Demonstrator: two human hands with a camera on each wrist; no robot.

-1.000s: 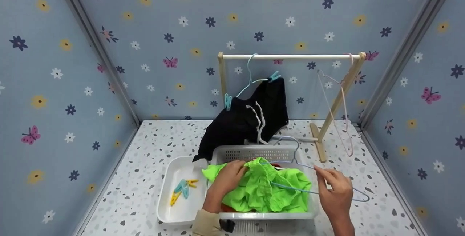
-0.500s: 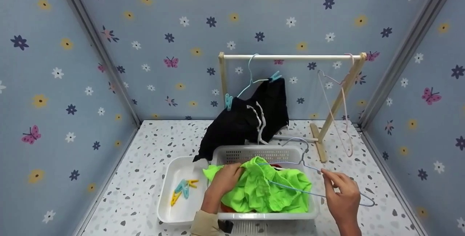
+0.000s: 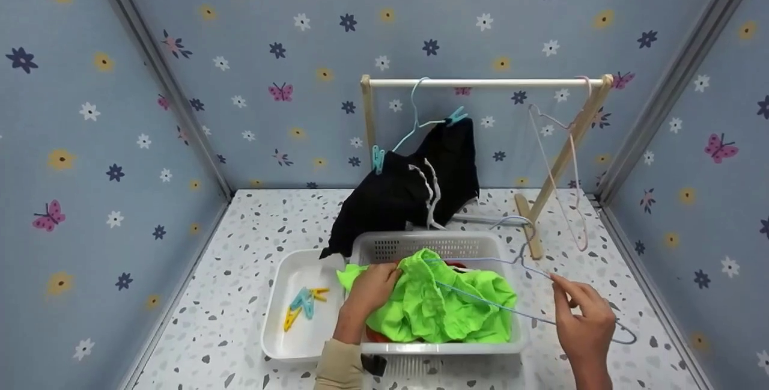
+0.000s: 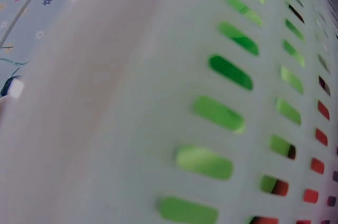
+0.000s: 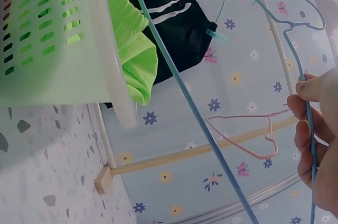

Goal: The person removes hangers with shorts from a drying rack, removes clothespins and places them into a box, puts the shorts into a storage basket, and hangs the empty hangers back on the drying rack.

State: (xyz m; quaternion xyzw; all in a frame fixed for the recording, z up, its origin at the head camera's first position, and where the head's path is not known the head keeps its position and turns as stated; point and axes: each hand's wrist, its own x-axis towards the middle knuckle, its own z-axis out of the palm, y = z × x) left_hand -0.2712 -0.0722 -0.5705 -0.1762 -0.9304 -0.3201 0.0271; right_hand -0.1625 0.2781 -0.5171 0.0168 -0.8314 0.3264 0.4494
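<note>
In the head view my left hand (image 3: 372, 288) holds the left side of a bright green garment (image 3: 462, 318) with a gathered waistband, heaped in a white basket (image 3: 444, 349). My right hand (image 3: 586, 321) pinches a thin blue clothes hanger (image 3: 480, 298) by its upper arm. The hanger lies over the basket's right side, its left end hidden inside the garment's opening. In the right wrist view fingers and thumb (image 5: 311, 86) close round the hanger's wire. The basket's slotted wall (image 4: 142, 108) fills most of the left wrist view, with green and red cloth behind the slots.
Behind the basket stands a rack with a white rail (image 3: 492, 83). Black shorts (image 3: 402, 191) hang there from a hanger with light-blue clothespins (image 3: 378, 160), and a pink hanger (image 3: 575, 161) hangs at the right. A white tray (image 3: 279, 342) holds yellow and blue clothespins (image 3: 303, 303).
My right hand has drawn the blue hanger to the right, so less of it overlaps the green garment. My left hand keeps its grip on the cloth. The head view has tilted slightly down.
</note>
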